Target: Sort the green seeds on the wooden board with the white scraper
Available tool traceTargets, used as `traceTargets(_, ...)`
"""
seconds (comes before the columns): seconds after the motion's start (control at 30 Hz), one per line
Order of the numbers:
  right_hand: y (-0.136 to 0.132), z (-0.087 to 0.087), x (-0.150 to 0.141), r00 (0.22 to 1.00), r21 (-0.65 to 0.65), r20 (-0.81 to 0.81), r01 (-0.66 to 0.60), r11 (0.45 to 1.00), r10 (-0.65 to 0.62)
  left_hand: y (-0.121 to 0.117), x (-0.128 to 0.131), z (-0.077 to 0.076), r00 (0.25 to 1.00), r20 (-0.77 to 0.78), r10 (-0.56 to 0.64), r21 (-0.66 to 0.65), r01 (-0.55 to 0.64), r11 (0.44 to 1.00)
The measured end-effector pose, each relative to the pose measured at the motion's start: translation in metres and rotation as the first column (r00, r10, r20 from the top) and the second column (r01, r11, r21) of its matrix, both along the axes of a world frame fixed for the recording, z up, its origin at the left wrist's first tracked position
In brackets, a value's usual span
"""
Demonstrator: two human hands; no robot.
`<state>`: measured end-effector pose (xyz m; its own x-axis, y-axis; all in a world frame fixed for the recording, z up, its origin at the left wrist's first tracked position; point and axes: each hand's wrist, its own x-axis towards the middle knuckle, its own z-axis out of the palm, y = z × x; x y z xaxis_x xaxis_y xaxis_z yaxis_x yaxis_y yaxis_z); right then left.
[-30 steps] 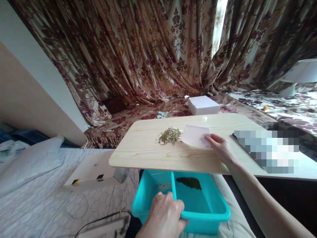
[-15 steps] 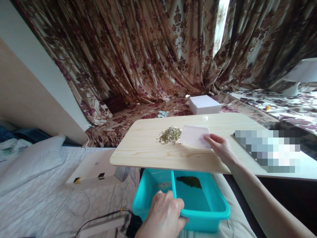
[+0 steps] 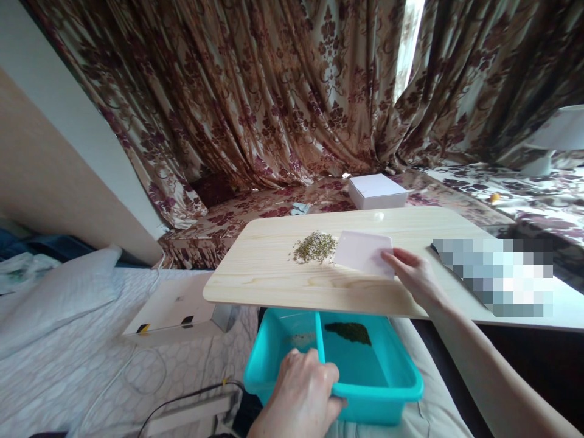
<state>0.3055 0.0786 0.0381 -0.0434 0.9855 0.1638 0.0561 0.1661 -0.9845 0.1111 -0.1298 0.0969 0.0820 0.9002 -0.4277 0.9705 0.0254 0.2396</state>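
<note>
My right hand pinches the right edge of a pale, flat plastic scraper over the wooden board table. The scraper's left edge is beside a loose heap of small green and white grains. Below the table's front edge, my left hand grips the near rim of a turquoise two-compartment bin at its divider. Dark green grains lie in the bin's right compartment. A thin scatter of pale grains shows in the left one, partly hidden by my left hand.
The light wooden tabletop carries a blurred-out flat object on its right. Behind it, a white box and a small pale cloth rest on a floral-covered ledge. A white carton and cables lie on the bed at left.
My right hand and the scraper have shifted slightly to the right, a little away from the heap. My left hand keeps its hold on the bin.
</note>
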Motion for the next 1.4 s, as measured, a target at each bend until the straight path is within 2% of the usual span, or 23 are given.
traceTargets(0.13,0.002,0.003,-0.005,0.999,0.012,0.001,0.044,0.999,-0.044,0.0,0.0,0.0,1.0,-0.001,-0.012,0.005,0.012,1.0)
traceTargets(0.3,-0.001,0.007,-0.009,1.0,-0.013,-0.009,-0.005,1.0,0.005,-0.002,0.0,-0.001,1.0,0.003,-0.006,0.004,0.006,1.0)
traceTargets(0.5,-0.001,0.01,-0.013,0.999,0.007,0.029,0.026,1.0,-0.026,-0.002,0.001,0.001,1.0,-0.002,0.002,-0.003,-0.002,1.0)
traceTargets(0.63,-0.002,0.011,-0.016,0.999,-0.005,0.049,0.003,1.0,-0.003,-0.002,0.001,0.003,1.0,0.0,0.0,0.001,0.0,1.0)
traceTargets(0.77,-0.003,0.01,-0.013,1.0,-0.018,0.024,-0.018,1.0,0.018,-0.001,0.0,0.004,1.0,0.005,0.004,-0.013,-0.004,1.0)
traceTargets(1.03,-0.009,0.009,0.004,0.997,-0.017,0.059,0.053,0.998,-0.052,-0.001,0.0,0.004,1.0,0.012,0.006,-0.008,-0.006,1.0)
traceTargets(1.23,-0.017,0.009,0.0,0.999,-0.012,0.053,-0.004,1.0,0.005,-0.003,-0.001,0.0,1.0,0.02,0.009,0.013,-0.01,1.0)
traceTargets(1.4,-0.014,0.009,-0.005,1.0,0.007,0.026,0.015,1.0,-0.015,-0.003,-0.001,0.0,1.0,0.02,0.007,0.022,-0.007,1.0)
